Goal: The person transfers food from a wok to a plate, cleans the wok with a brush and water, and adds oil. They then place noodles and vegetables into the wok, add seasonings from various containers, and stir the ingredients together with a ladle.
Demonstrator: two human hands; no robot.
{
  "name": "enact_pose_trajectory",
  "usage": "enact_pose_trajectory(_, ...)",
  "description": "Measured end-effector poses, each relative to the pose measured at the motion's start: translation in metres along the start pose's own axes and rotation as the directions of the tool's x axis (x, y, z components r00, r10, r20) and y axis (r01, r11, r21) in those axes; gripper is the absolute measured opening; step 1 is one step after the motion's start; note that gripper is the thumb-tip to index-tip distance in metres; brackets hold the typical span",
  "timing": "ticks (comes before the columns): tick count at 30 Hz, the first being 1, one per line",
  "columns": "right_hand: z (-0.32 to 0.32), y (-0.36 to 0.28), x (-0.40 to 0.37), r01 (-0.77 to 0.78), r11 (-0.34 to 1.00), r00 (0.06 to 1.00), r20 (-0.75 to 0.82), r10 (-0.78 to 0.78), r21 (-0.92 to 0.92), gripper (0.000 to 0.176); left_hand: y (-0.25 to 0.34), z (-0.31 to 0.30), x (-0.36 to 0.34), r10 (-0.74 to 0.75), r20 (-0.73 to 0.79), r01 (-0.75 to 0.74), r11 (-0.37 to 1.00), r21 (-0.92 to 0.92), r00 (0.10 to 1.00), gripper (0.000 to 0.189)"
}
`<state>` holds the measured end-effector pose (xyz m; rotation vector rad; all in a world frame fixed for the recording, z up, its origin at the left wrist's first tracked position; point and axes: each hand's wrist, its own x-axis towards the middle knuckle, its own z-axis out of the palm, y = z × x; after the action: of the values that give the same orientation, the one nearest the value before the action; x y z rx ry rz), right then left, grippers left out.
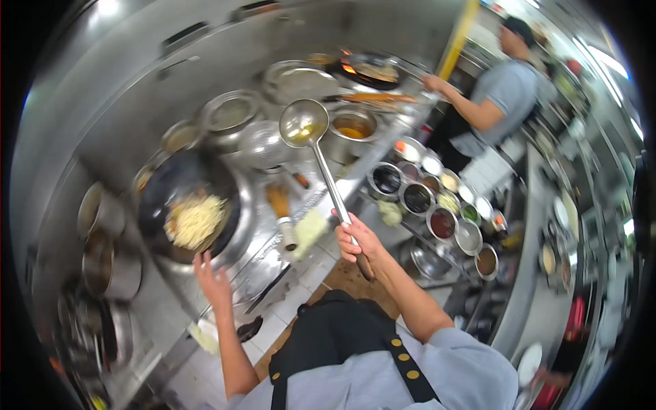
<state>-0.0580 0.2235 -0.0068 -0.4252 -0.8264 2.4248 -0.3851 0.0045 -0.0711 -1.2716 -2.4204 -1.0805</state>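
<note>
My right hand (359,240) is wrapped round the handle of a metal ladle (305,126), whose bowl holds a little yellowish liquid and hangs over the stove area. With its fingers apart, my left hand (211,279) is by the near rim of a dark wok (160,184). Whether it touches the rim I cannot tell. Pale noodles (198,220) lie in the wok. Between wok and ladle are a round strainer (265,145) and a brush (279,203) on the metal counter.
A pot of orange liquid (353,128) stands behind the ladle. Several sauce and ingredient bowls (443,223) line the right. At the back right a co-worker (502,96) holds a pan (371,72) near flames. Stacked pots (113,266) stand at the left.
</note>
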Motion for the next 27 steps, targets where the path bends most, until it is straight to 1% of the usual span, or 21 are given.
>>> enact_pose_trajectory(1,-0.015,-0.010,-0.024,0.036,0.999,0.997,-0.064,-0.035,0.021,0.040,0.009,0.001,-0.004,-0.013,-0.034,0.014,1.000,0.019,0.999,0.052)
enact_pose_trajectory(2,-0.027,-0.018,-0.046,0.063,0.997,0.991,-0.116,-0.058,0.039,0.040,0.007,0.009,-0.011,0.024,0.000,-0.024,1.000,-0.006,1.000,0.052)
enact_pose_trajectory(3,-0.036,-0.023,-0.066,0.091,0.995,0.986,-0.142,-0.083,0.045,0.040,0.002,0.014,-0.020,-0.093,0.073,0.103,0.985,-0.139,0.993,0.046)
enact_pose_trajectory(4,-0.043,-0.025,-0.085,0.110,0.991,0.942,-0.309,-0.128,-0.074,0.041,0.001,0.020,-0.024,-0.209,0.155,0.243,0.938,-0.249,0.966,0.041)
enact_pose_trajectory(5,-0.049,-0.026,-0.102,0.098,0.977,0.873,-0.454,-0.177,-0.191,0.042,0.010,0.026,-0.027,-0.199,0.164,0.235,0.940,-0.248,0.966,0.041)
enact_pose_trajectory(6,-0.065,-0.024,-0.115,0.103,0.977,0.871,-0.458,-0.178,-0.185,0.042,0.020,0.033,-0.034,-0.224,0.251,0.303,0.889,-0.343,0.942,0.036)
enact_pose_trajectory(7,-0.087,-0.020,-0.125,0.066,0.943,0.798,-0.550,-0.247,-0.327,0.043,0.032,0.038,-0.041,-0.240,0.341,0.376,0.823,-0.425,0.909,0.031)
enact_pose_trajectory(8,-0.100,-0.021,-0.136,0.007,0.890,0.715,-0.620,-0.324,-0.457,0.044,0.049,0.041,-0.045,-0.236,0.345,0.375,0.826,-0.421,0.908,0.031)
enact_pose_trajectory(9,-0.113,-0.021,-0.147,0.006,0.893,0.712,-0.625,-0.320,-0.450,0.044,0.067,0.046,-0.051,-0.168,0.405,0.349,0.835,-0.425,0.898,0.028)
enact_pose_trajectory(10,-0.121,-0.022,-0.157,-0.056,0.866,0.660,-0.669,-0.342,-0.497,0.045,0.084,0.049,-0.056,-0.101,0.464,0.323,0.843,-0.431,0.880,0.026)
enact_pose_trajectory(11,-0.128,-0.023,-0.167,-0.120,0.836,0.604,-0.708,-0.366,-0.535,0.046,0.099,0.052,-0.061,-0.100,0.470,0.323,0.847,-0.423,0.877,0.026)
enact_pose_trajectory(13,-0.145,-0.027,-0.182,-0.186,0.796,0.575,-0.721,-0.387,-0.576,0.050,0.125,0.056,-0.071,0.064,0.548,0.200,0.891,-0.409,0.834,0.022)
enact_pose_trajectory(14,-0.151,-0.029,-0.187,-0.233,0.766,0.559,-0.727,-0.398,-0.599,0.051,0.135,0.059,-0.077,0.067,0.554,0.197,0.893,-0.404,0.830,0.022)
enact_pose_trajectory(15,-0.156,-0.029,-0.191,-0.233,0.771,0.555,-0.732,-0.395,-0.592,0.051,0.144,0.061,-0.081,0.125,0.575,0.168,0.887,-0.430,0.808,0.022)
enact_pose_trajectory(16,-0.158,-0.031,-0.194,-0.267,0.765,0.557,-0.741,-0.374,-0.586,0.050,0.152,0.063,-0.085,0.183,0.593,0.140,0.878,-0.457,0.784,0.022)
enact_pose_trajectory(17,-0.161,-0.031,-0.197,-0.301,0.758,0.559,-0.750,-0.352,-0.579,0.049,0.158,0.065,-0.089,0.195,0.623,0.149,0.878,-0.454,0.757,0.022)
enact_pose_trajectory(18,-0.164,-0.029,-0.198,-0.301,0.762,0.557,-0.754,-0.349,-0.574,0.049,0.162,0.066,-0.092,0.196,0.628,0.147,0.880,-0.451,0.753,0.022)
enact_pose_trajectory(20,-0.174,-0.023,-0.195,-0.310,0.751,0.536,-0.759,-0.369,-0.584,0.049,0.169,0.067,-0.096,0.245,0.651,0.077,0.902,-0.425,0.718,0.022)
enact_pose_trajectory(21,-0.179,-0.020,-0.195,-0.311,0.752,0.535,-0.761,-0.367,-0.581,0.049,0.170,0.067,-0.096,0.251,0.655,0.084,0.897,-0.435,0.713,0.022)
enact_pose_trajectory(24,-0.186,-0.018,-0.192,-0.315,0.741,0.537,-0.755,-0.376,-0.593,0.048,0.174,0.065,-0.096,0.258,0.650,0.075,0.896,-0.438,0.715,0.022)
enact_pose_trajectory(27,-0.182,-0.023,-0.191,-0.303,0.768,0.548,-0.762,-0.344,-0.565,0.048,0.173,0.065,-0.096,0.260,0.635,0.077,0.889,-0.452,0.728,0.022)
